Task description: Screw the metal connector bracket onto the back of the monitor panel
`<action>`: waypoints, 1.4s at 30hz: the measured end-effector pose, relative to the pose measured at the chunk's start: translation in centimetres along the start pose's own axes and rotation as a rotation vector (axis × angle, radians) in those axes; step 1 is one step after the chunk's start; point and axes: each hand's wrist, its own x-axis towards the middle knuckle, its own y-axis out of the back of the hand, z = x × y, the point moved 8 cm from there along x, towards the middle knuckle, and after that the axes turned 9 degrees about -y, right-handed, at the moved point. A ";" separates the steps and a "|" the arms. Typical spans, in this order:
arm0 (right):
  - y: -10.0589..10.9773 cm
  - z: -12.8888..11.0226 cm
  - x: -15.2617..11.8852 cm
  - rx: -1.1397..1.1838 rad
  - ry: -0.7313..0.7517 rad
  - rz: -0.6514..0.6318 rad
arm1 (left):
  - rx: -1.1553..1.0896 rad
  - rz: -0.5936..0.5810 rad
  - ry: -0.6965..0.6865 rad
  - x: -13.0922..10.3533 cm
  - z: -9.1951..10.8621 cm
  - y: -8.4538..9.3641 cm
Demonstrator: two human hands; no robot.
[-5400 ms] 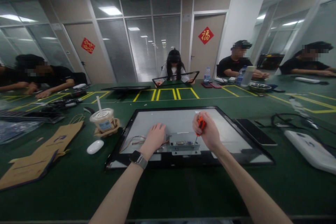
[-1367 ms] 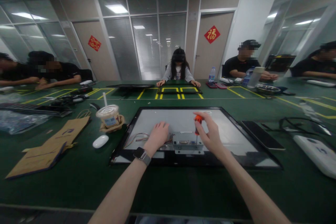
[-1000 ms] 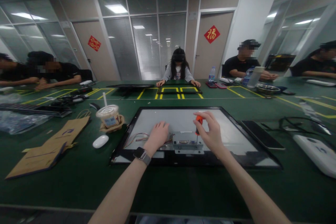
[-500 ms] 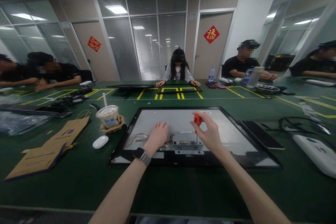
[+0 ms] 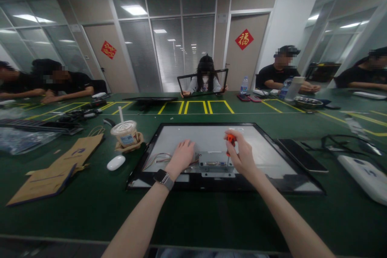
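A flat display panel (image 5: 260, 145) with a black frame and grey back lies on the green table. My right hand (image 5: 242, 151) grips an orange screwdriver (image 5: 230, 138), held upright with its shaft down at the right part of a metal bracket (image 5: 211, 156). The bracket bears connector ports and sits near the panel's front edge. My left hand (image 5: 182, 155) lies palm down on the panel, left of the bracket, fingers stretched forward. Thin cables (image 5: 155, 159) run out on the panel left of my left hand, partly hidden under it.
Left of the panel are a lidded cup (image 5: 125, 135), a white mouse (image 5: 116, 163) and a paper bag (image 5: 65, 163). To the right lie a black phone (image 5: 299, 155) and a white device (image 5: 363, 177). Across the table, a person holds a black frame (image 5: 202, 75).
My right hand has shifted its grip on the screwdriver, whose handle now leans slightly. My left hand has stayed put. The person opposite has raised the black frame off the table.
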 end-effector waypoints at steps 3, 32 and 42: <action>0.1 -0.3 0.1 -0.013 0.030 0.003 | 0.006 -0.009 -0.008 0.0 0.1 0.0; 0.4 -1.0 0.2 -0.009 0.078 0.006 | 0.029 -0.001 -0.011 0.1 0.0 -0.2; 0.4 -1.5 0.7 -0.024 0.092 0.057 | 0.018 0.010 -0.030 0.2 0.0 -0.4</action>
